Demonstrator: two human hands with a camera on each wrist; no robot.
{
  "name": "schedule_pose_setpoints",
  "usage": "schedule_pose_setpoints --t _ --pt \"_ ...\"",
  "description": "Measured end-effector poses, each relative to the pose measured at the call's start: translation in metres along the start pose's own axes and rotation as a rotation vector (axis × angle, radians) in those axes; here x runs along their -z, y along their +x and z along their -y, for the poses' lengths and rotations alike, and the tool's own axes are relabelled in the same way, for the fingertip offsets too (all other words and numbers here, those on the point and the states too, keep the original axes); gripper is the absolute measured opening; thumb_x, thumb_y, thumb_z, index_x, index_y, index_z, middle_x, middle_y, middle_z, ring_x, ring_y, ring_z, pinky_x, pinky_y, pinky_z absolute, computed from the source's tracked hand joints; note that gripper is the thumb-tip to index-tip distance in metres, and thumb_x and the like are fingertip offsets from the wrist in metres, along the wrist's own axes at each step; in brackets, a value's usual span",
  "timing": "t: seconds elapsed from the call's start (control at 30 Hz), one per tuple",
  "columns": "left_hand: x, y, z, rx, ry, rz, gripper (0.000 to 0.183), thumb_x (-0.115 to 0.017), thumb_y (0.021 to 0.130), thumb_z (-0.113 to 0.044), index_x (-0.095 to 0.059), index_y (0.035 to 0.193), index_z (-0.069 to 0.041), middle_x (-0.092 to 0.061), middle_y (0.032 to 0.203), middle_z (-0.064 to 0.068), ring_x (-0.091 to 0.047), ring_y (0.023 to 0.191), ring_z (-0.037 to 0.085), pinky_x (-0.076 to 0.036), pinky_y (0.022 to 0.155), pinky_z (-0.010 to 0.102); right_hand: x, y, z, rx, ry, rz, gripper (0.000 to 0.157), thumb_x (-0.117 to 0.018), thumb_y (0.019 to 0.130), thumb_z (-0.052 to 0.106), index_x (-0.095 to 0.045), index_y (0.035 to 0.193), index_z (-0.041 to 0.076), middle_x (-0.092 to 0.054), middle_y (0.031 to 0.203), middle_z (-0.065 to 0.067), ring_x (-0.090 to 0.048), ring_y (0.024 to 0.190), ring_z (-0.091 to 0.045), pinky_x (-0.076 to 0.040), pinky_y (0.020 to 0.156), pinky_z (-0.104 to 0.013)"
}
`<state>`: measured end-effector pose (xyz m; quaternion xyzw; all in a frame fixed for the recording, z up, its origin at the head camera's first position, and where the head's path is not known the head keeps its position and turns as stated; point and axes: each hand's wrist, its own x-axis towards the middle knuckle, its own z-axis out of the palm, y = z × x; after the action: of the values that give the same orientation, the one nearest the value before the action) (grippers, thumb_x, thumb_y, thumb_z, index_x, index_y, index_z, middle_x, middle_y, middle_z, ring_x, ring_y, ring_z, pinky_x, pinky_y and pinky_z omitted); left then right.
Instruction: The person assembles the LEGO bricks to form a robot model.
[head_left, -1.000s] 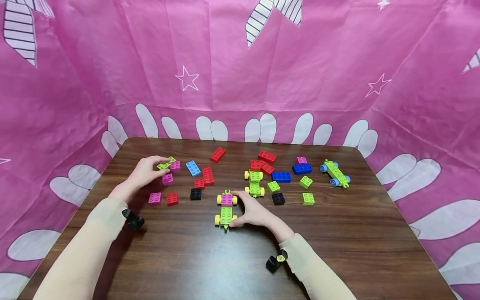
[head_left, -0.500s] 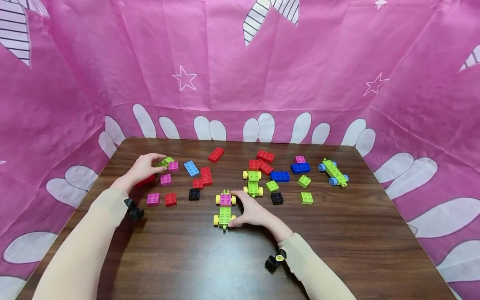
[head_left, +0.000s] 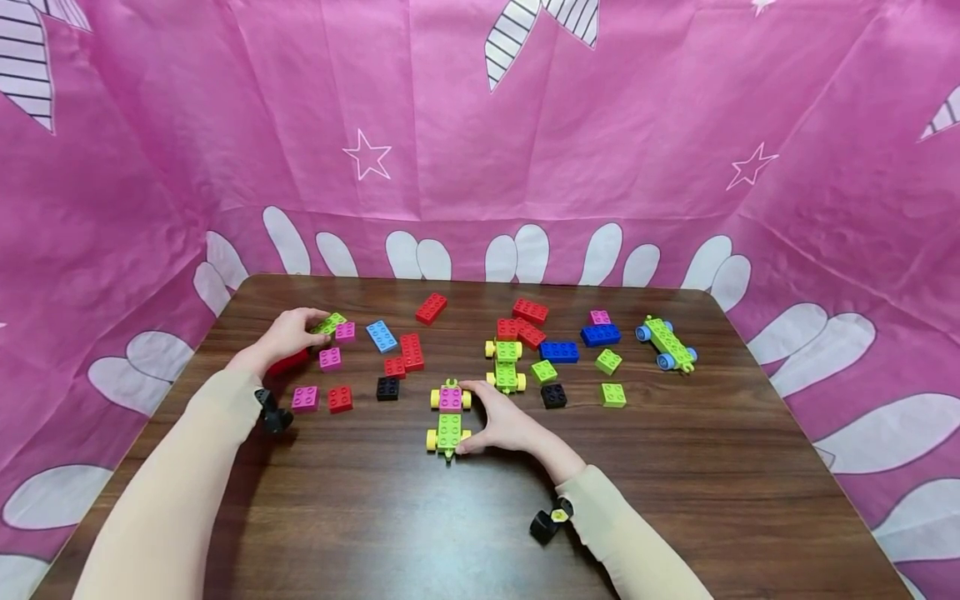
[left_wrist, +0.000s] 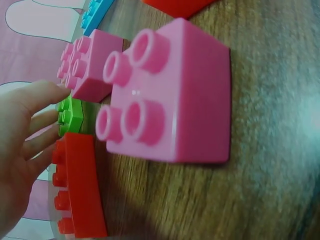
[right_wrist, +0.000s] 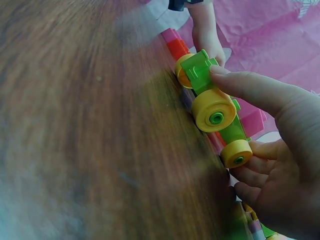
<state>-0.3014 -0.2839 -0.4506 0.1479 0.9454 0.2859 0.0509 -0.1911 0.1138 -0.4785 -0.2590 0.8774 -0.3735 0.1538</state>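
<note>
In the head view, my right hand [head_left: 510, 422] grips a lime-green toy car base [head_left: 449, 435] with yellow wheels and a pink brick [head_left: 450, 400] on its far end. Thumb and fingers lie at its two ends; the right wrist view shows the thumb on the green coupling [right_wrist: 200, 70]. My left hand [head_left: 285, 336] reaches to lime-green bricks [head_left: 330, 322] at the far left, its fingers fairly straight beside them. A pink brick [head_left: 345, 332] stands beside these green bricks. A red brick [head_left: 288, 363] lies partly hidden under that hand.
Several loose bricks surround the hands, among them a light blue brick [head_left: 382, 336], a black brick [head_left: 387, 388] and a dark blue brick [head_left: 559, 352]. A second yellow-wheeled car base [head_left: 506, 367] stands behind the right hand. A blue-wheeled one [head_left: 667, 343] stands at the right.
My left hand has shifted slightly left and back beside the green bricks, and the red brick under it has come into view. The right hand keeps its hold on the car base.
</note>
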Motion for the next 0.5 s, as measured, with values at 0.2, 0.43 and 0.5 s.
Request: schedule_pose_setpoints --t 0.2,0.43,0.5 --pt "-0.0014 0.0017 -0.0003 0.012 0.031 0.004 0.043 -0.064 0.088 -0.005 -0.054 0.126 0.013 -0.060 0.117 0.033 -0.056 0.108 0.044 -0.041 0.098 0.057 -0.0009 0.0002 -0.0011 0.007 -0.005 -0.001 0.097 -0.087 0.067 0.033 -0.037 0.145 0.004 -0.042 0.146 -0.014 -0.037 0.137 -0.029 -0.032 0.112 -0.046" --pt "-0.0018 0.0024 -0.0006 0.047 0.030 0.009 0.041 -0.062 0.089 -0.005 -0.054 0.126 0.012 -0.059 0.115 0.033 -0.056 0.105 0.043 -0.042 0.096 0.057 0.0003 0.0003 -0.0009 0.016 0.002 -0.005 0.097 -0.087 0.066 0.032 -0.037 0.144 0.004 -0.043 0.144 -0.015 -0.039 0.136 -0.029 -0.033 0.112 -0.047" --pt "-0.0015 0.0025 -0.0007 0.051 0.028 0.002 0.041 -0.063 0.089 -0.005 -0.055 0.126 0.012 -0.060 0.115 0.032 -0.056 0.105 0.042 -0.043 0.095 0.056 0.0007 0.0002 -0.0009 0.016 0.002 -0.005 0.097 -0.087 0.066 0.032 -0.037 0.144 0.004 -0.043 0.144 -0.015 -0.039 0.136 -0.029 -0.032 0.112 -0.046"
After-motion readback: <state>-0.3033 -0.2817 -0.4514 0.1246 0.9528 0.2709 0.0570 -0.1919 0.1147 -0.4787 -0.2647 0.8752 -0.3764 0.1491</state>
